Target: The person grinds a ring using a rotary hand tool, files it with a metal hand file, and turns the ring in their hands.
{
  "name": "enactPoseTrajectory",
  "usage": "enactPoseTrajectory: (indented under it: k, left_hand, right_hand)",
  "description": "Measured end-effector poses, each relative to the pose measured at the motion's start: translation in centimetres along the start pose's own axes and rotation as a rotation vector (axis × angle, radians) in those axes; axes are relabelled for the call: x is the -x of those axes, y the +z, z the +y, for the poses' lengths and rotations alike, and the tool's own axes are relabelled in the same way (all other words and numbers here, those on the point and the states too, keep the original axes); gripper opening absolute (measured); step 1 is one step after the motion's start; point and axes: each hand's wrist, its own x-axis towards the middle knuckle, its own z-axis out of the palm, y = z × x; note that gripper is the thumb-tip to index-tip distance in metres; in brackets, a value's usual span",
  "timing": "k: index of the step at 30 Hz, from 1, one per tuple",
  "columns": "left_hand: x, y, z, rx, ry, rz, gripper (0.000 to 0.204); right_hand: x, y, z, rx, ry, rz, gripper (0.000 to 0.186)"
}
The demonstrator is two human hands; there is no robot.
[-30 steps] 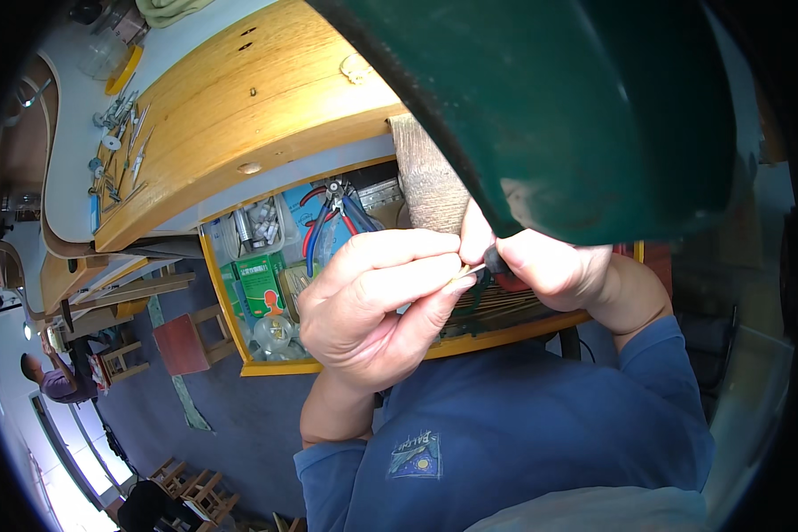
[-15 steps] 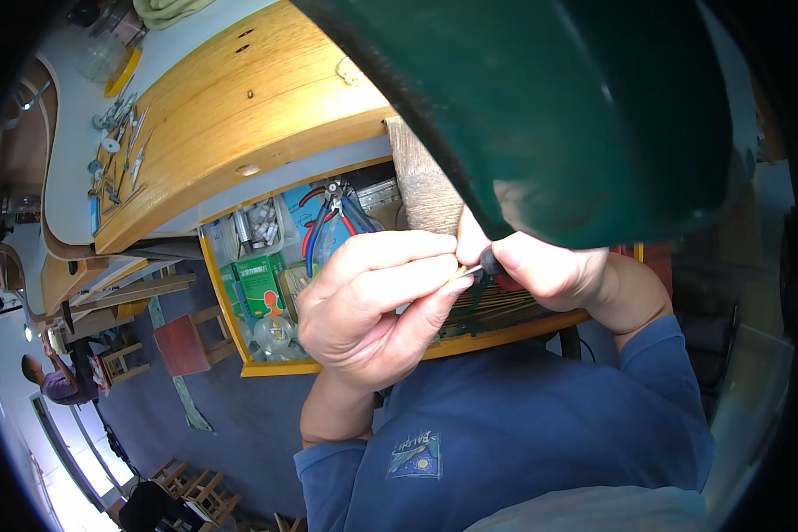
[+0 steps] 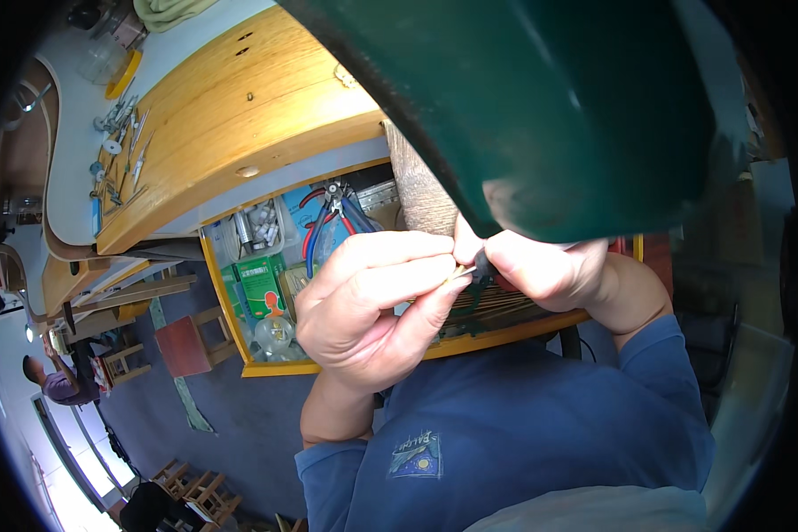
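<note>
My left hand (image 3: 363, 328) pinches a small, thin pale-yellow piece (image 3: 465, 270) between thumb and fingertips. Close on its right, my right hand (image 3: 550, 275) is closed, fingertips bunched by that piece around something dark and hard to make out. Both hands are over an open yellow drawer (image 3: 284, 367), in front of a worn wooden block (image 3: 412, 177) fixed at the bench edge. A large dark green hood (image 3: 585, 106) hangs over the right hand, hiding part of it.
The curved wooden bench (image 3: 230, 97) holds small tools (image 3: 120, 160) at left. Red- and blue-handled pliers (image 3: 346, 213) and a green box (image 3: 260, 288) lie in the drawer. A wooden stool (image 3: 182, 346) stands lower left; another person (image 3: 58, 381) is at the far left.
The dark object at my right fingertips, plainer earlier, is now mostly hidden. My right fingertips have shifted slightly left, and the green hood sits a little further left in view.
</note>
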Motion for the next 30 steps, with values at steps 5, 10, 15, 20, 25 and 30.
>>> enactPoseTrajectory:
  k: [5, 10, 15, 20, 25, 30]
  left_hand:
    - [-0.2, 0.0, 0.1, -0.008, -0.004, -0.002, 0.023]
    - [-0.3, 0.1, 0.1, -0.022, 0.001, -0.005, 0.022]
    - [-0.1, 0.0, 0.1, 0.006, -0.024, 0.003, 0.021]
    - [0.7, -0.3, 0.9, 0.037, -0.148, 0.057, 0.020]
    - [2.1, -1.8, 2.1, 0.061, -0.246, 0.196, 0.004]
    - [4.3, -4.7, 3.2, 0.052, -0.280, 0.369, 0.014]
  right_hand:
    - [-0.1, -0.4, 0.1, 0.065, -0.027, -0.055, 0.030]
    - [-0.3, -0.3, -0.1, 0.122, -0.044, -0.053, 0.028]
    - [-0.2, -0.2, -0.2, 0.032, -0.049, -0.028, 0.025]
    - [0.1, 0.8, -0.3, -0.104, -0.102, 0.089, 0.017]
    - [1.0, 2.0, -1.9, -0.109, -0.037, 0.022, 0.012]
    - [2.9, 4.9, -1.2, 0.122, -0.044, -0.178, 0.021]
